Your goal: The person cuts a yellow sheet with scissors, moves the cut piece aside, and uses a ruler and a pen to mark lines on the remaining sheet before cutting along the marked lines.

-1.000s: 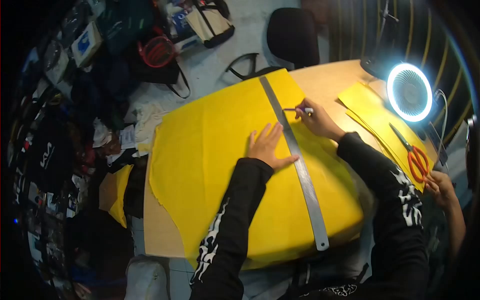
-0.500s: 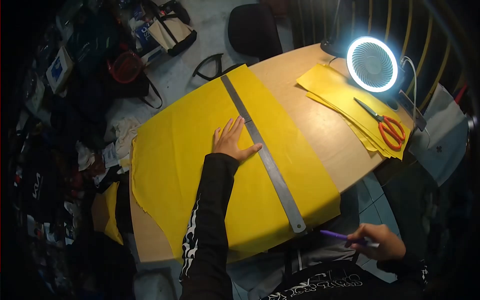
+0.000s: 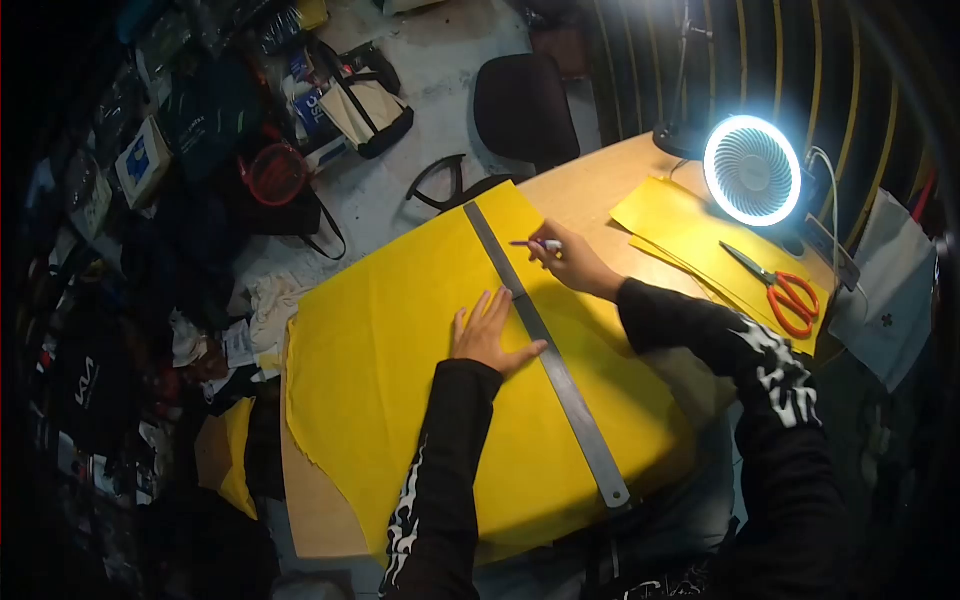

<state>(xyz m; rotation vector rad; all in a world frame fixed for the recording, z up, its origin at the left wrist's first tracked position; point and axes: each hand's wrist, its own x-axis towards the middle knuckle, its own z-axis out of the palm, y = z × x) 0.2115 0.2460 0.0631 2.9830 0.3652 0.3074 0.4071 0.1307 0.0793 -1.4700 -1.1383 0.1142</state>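
Observation:
A long metal ruler point(image 3: 568, 385) lies across a large sheet of yellow fabric point(image 3: 400, 400) spread over the table. My left hand point(image 3: 490, 335) rests with fingers spread, its fingertips and thumb on the ruler's left edge and the palm on the fabric. My right hand point(image 3: 572, 262) is closed around a purple pen point(image 3: 522, 243). The pen's tip points left, close to the upper part of the ruler; whether it touches cannot be made out.
On the table's right side, orange-handled scissors point(image 3: 775, 285) lie on folded yellow pieces point(image 3: 690, 235). A lit ring fan point(image 3: 752, 172) stands behind them. A dark chair point(image 3: 525, 105) is beyond the table point(image 3: 590, 165). Bags and a red basket point(image 3: 273, 175) crowd the left.
My right hand has moved with the pen from the near end of the ruler up to its far part. My left hand still presses on the ruler. The whole view has shifted slightly.

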